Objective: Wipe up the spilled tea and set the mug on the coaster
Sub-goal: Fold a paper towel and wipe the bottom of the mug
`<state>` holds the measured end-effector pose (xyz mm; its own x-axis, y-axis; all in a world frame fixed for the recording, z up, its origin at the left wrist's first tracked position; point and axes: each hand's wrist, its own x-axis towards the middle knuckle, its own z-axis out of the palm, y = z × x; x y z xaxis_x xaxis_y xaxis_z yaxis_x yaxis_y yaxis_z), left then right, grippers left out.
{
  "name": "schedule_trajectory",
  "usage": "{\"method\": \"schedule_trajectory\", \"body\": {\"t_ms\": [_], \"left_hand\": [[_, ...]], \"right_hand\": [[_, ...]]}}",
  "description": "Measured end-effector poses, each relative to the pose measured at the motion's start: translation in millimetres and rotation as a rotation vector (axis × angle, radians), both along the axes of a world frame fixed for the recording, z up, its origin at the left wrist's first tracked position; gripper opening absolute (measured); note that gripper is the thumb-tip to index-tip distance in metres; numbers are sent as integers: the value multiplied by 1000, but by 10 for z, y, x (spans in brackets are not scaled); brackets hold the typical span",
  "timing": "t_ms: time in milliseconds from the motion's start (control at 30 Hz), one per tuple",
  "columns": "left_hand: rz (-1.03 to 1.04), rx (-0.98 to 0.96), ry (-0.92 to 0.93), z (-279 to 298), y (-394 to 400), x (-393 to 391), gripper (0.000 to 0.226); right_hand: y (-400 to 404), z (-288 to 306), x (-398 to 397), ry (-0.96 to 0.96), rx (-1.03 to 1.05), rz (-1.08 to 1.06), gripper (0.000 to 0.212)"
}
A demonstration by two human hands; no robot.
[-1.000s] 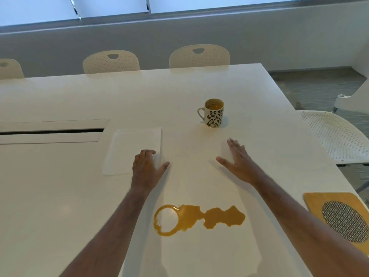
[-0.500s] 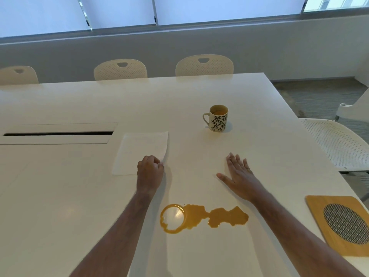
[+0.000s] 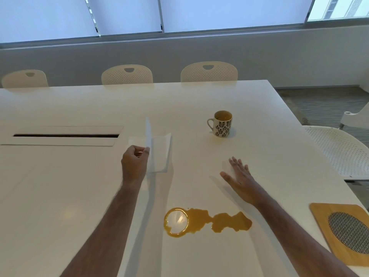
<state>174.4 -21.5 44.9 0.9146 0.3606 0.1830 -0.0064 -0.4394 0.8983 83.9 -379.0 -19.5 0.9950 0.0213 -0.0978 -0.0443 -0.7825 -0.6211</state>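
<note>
A brown tea spill (image 3: pixel 205 221) with a ring shape at its left end lies on the white table (image 3: pixel 79 196) near me. My left hand (image 3: pixel 135 164) pinches a white paper napkin (image 3: pixel 158 150) by its near edge and holds that edge lifted off the table. My right hand (image 3: pixel 239 176) rests flat and open on the table, right of the napkin and beyond the spill. A white mug (image 3: pixel 222 124) with a dark leaf pattern stands upright farther back, with tea in it. A bamboo coaster (image 3: pixel 343 230) with a round mesh centre lies at the table's right front edge.
A long cable slot (image 3: pixel 65 135) is set into the table at the left. Three white perforated chairs (image 3: pixel 209 71) line the far side, and another chair (image 3: pixel 339 150) stands at the right beside the table edge.
My left hand closed on the napkin's near edge and lifted it, so the napkin now stands partly folded up. My right hand stayed flat on the table. The camera tilted up slightly.
</note>
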Motion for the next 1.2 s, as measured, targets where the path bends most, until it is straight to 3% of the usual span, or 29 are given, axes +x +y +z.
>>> {"method": "schedule_trajectory", "body": {"t_ms": [233, 467, 600, 700, 933, 1067, 1200], "left_hand": [[34, -211, -147, 351, 17, -117, 14], [-146, -423, -223, 774, -328, -448, 13], [-219, -485, -211, 939, -586, -608, 8], [-271, -534, -195, 1005, -720, -673, 8], [-419, -503, -143, 1025, -842, -680, 18], [-363, -410, -211, 903, -757, -626, 22], [-212, -223, -155, 614, -577, -491, 49]], "right_hand": [[447, 335, -20, -165, 188, -76, 80], [1061, 696, -104, -133, 613, 45, 78], [1309, 886, -99, -185, 625, 38, 77], [1339, 995, -80, -258, 609, -2, 53], [1176, 1112, -38, -350, 588, -74, 27], [1009, 1134, -58, -340, 689, -117, 32], [822, 1137, -88, -257, 846, -119, 39]]}}
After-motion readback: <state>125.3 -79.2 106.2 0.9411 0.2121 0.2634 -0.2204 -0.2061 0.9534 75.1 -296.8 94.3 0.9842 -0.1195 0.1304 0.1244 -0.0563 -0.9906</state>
